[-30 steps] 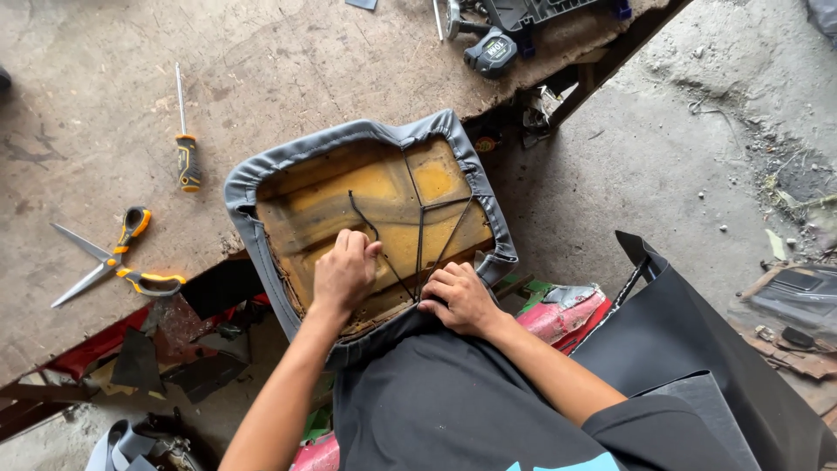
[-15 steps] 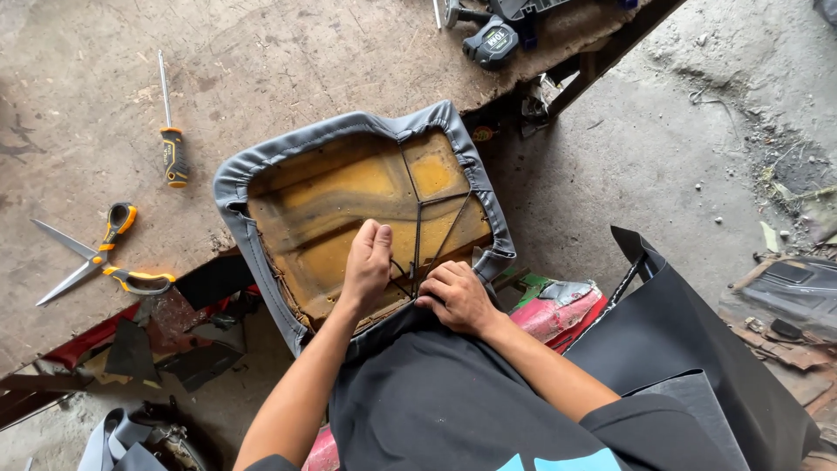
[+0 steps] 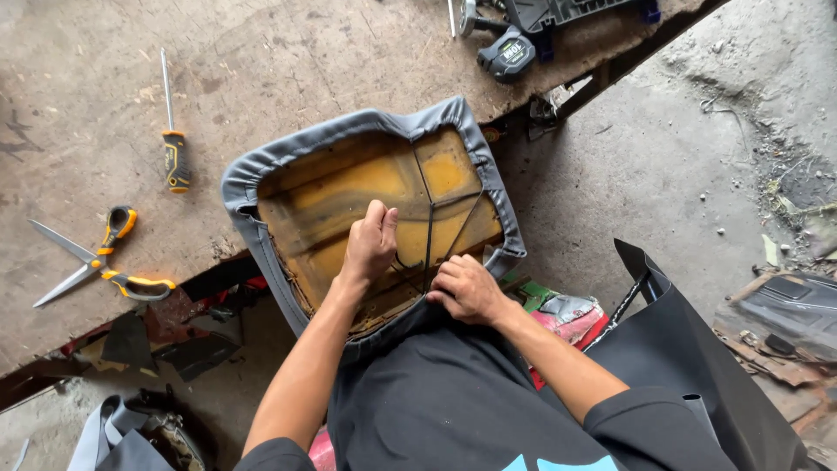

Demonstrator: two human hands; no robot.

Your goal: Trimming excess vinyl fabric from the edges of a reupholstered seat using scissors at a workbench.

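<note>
On worn wooden bench: upturned seat cushion, grey cover edge | left hand fisted on black cord | right hand pinching cover rim | scissors, screwdriver left | dusty concrete floor.

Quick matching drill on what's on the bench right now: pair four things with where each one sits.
Things:
1. screwdriver
2. scissors
3. left hand
4. right hand

Places:
A. at the near edge of the seat pan, on the black cords
B. open, near the bench's left edge
C. on the yellow pan, gripping a cord
D. upper left, shaft pointing away

Pairs: 1-D, 2-B, 3-C, 4-A
</note>
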